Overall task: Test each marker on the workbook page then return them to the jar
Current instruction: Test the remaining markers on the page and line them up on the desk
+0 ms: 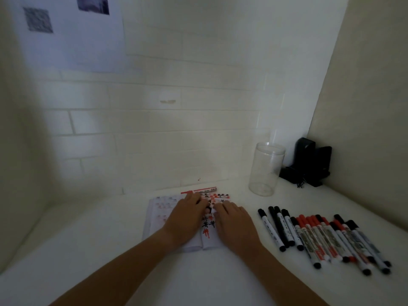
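An open workbook [159,217] lies on the white table, its right page covered with red and black test strokes [208,224]. My left hand [185,219] and my right hand [236,224] rest over it, fingertips meeting around a small black marker [208,209] that is mostly hidden and blurred. A red marker [205,190] lies along the workbook's far edge. An empty clear jar [266,168] stands upright at the back right. To the right of my right hand lies a row of several capped black and red markers [322,237].
A black device [309,164] with a cord sits in the back right corner behind the jar. White brick walls close in the table at the back and left, and a beige panel on the right. Papers hang on the wall at upper left.
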A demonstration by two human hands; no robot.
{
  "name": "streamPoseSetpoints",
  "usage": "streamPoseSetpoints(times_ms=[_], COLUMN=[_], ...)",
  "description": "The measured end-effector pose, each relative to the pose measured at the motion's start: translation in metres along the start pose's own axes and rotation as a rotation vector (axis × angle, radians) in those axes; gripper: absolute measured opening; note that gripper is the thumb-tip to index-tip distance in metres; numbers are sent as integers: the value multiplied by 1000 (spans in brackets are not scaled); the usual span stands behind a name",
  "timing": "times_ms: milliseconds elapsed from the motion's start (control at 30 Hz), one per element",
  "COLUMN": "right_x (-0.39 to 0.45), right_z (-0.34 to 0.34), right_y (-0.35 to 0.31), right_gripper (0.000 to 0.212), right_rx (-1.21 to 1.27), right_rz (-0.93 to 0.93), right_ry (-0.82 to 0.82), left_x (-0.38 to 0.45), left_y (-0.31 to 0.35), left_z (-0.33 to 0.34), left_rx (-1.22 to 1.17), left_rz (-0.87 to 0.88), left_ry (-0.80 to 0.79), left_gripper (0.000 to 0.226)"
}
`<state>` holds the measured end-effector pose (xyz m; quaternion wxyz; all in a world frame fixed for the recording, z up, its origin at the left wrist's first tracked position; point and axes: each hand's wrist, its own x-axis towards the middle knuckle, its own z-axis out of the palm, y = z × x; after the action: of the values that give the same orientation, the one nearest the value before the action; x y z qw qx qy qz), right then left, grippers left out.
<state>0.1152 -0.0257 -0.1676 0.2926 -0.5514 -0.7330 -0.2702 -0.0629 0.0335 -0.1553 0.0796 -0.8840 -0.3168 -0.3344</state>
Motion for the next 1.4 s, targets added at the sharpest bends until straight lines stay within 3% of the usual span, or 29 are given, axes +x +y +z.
streamPoseSetpoints(times_ms=[167,333,400,600,633,733,867,1000,1167,1233,1333,1400], right_x=[-9,-9,-9,-11,-11,-7,-6,-5,-6,-7,-8,-8], right_z=[-9,-16,-22,-17,-18,-26,-32,-33,-32,-37,-45,-50], right_y=[1,0,0,1,2,5,6,1,1,-2,-3,-3], right_gripper=[30,42,48,28,30,63,37,44,17,15,6,14], right_rx=[-43,-115,-144,48,75,154,226,263,251,361,722,829], right_rz=[5,80,136,188,202,224,145,137,212,252,321,386], right_ry=[43,-40,-39,-22,-45,-75,81,114,56,39,33,-49], left_x=[-7,-9,-9,-9,-9,-8,-5,-4,-2,-2,-2,-2], left_y=[10,6,5,12,12,11,10,10,9,9,8,8], left_z=[4,4,3,3,2,0,-1,-3,-3,-2,-1,-1], left_rx=[-75,-101,-129,-93,-101,-143,-168,-176,-189,-198,-199,-201], left_rz=[4,-75,-128,-227,-242,-273,-300,-301,-315,-314,-311,-314], left_ry=[-10,-22,-13,-59,-89,-141,-122,-120,-124,-129,-126,-125], left_gripper=[8,11,29,34,31,22,20,21,16,17,19,18])
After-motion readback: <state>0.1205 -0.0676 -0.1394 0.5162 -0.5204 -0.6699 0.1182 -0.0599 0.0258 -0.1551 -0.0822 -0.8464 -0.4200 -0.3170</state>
